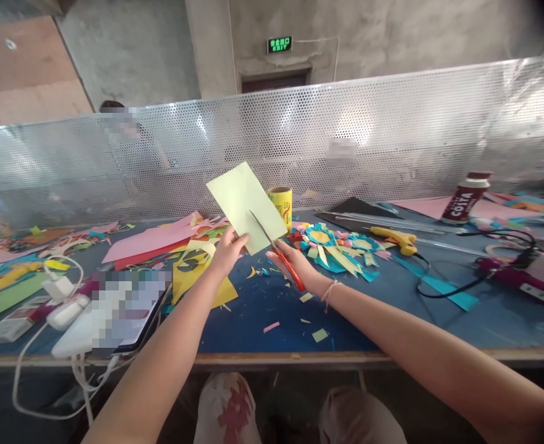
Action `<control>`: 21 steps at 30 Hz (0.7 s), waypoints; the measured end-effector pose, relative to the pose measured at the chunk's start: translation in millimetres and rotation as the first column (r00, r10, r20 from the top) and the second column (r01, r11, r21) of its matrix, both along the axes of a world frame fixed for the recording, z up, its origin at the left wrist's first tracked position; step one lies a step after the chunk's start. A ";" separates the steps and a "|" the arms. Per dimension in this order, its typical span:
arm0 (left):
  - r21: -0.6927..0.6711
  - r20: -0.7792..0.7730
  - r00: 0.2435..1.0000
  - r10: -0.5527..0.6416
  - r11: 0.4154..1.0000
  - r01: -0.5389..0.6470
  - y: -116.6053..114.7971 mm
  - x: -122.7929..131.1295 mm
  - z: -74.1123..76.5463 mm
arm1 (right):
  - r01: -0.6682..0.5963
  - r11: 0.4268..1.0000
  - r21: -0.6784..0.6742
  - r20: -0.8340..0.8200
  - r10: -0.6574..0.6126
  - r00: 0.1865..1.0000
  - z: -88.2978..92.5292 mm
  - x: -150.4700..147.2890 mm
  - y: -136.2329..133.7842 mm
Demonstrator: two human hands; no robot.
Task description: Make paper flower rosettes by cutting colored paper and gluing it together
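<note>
A pale green sheet of paper point(239, 197) is held up over the table, tilted. My left hand point(229, 248) pinches it by its lower left edge. My right hand point(295, 262) is closed around the red-handled scissors point(291, 266). One dark blade lies across the front of the sheet near its lower right part; the other blade is not visible. Small paper scraps point(319, 335) lie on the blue table below my hands. Behind my right hand are blue and yellow paper flowers point(321, 237) with ribbon-like strips.
A yellow roll point(281, 206) stands behind the sheet. Right are a yellow glue gun point(395, 239), clear sticks, a brown Costa bottle point(466, 200) and purple power strip point(526, 287). Left are a tablet point(147, 308), cables and coloured papers point(156, 237). A perforated metal screen point(184, 154) closes the back.
</note>
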State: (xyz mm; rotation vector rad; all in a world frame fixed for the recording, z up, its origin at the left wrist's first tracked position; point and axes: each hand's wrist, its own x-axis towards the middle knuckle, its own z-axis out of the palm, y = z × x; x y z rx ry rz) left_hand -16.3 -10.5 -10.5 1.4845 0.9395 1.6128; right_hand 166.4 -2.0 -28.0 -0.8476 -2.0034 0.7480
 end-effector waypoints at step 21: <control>0.114 -0.126 0.964 0.234 0.969 -0.220 -1.1 -1.0 2.3 | -0.095 0.993 -0.063 -0.046 0.092 0.995 10.8 3.5 -12.8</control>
